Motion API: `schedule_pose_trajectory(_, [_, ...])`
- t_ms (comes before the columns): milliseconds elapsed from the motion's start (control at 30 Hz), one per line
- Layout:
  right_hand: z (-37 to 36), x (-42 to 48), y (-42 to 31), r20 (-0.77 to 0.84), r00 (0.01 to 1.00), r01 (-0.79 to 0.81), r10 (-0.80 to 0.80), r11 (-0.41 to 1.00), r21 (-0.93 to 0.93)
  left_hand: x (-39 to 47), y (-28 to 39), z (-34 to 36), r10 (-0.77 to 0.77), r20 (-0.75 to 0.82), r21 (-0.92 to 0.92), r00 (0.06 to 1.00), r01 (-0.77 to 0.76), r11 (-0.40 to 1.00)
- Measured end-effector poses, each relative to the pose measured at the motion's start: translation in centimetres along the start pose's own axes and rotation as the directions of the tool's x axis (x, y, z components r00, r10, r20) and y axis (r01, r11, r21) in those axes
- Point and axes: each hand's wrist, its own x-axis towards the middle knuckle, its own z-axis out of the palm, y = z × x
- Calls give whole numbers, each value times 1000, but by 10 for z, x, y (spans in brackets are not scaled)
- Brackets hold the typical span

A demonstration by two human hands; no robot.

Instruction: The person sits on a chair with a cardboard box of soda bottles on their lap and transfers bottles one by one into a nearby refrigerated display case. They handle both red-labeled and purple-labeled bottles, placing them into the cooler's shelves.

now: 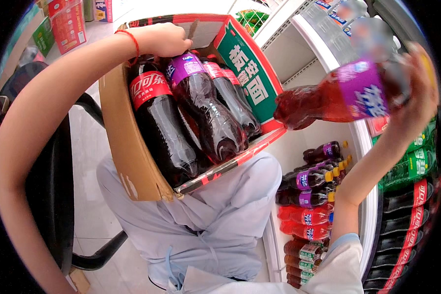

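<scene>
On my lap rests an open cardboard box [119, 136] with several large cola bottles [165, 121] inside. A Fanta bottle [209, 99] with a purple label and dark drink lies among them. My left hand [163, 39], a red cord around its wrist, is over the top end of that Fanta bottle. Its curled fingers hide the bottle's neck, and whether they grip it is unclear. Out to the right, my right hand [420, 88] holds another purple-labelled Fanta bottle [358, 90] by its cap end. That bottle is nearly level, its base near the box's right corner.
At right stands a white shelf unit [362, 147]. Purple-labelled bottles [310, 180], red Fanta bottles [305, 217] and brown drink bottles [303, 253] lie inside. Beyond its edge are green bottles [413, 161] and cola bottles [402, 228]. A black chair [47, 205] stands left.
</scene>
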Motion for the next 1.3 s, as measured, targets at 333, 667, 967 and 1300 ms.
schedule_pose_trajectory(333, [100, 27, 6, 431, 768, -527, 473, 850, 7, -5, 6, -7, 101, 3, 100, 995, -101, 990])
schedule_pose_trajectory(667, [181, 21, 97, 620, 686, -176, 380, 914, -366, 14, 12, -7, 57, -24, -38, 998, -58, 998])
schedule_pose_trajectory(967, [253, -39, 119, 781, 597, -146, 183, 982, -118, -7, 7, -7, -110, 26, -96, 994, 112, 989])
schedule_pose_trajectory(1300, [273, -72, 103, 771, 561, -92, 301, 948, -303, -8, 5, -8, 58, -17, -16, 998, -59, 998])
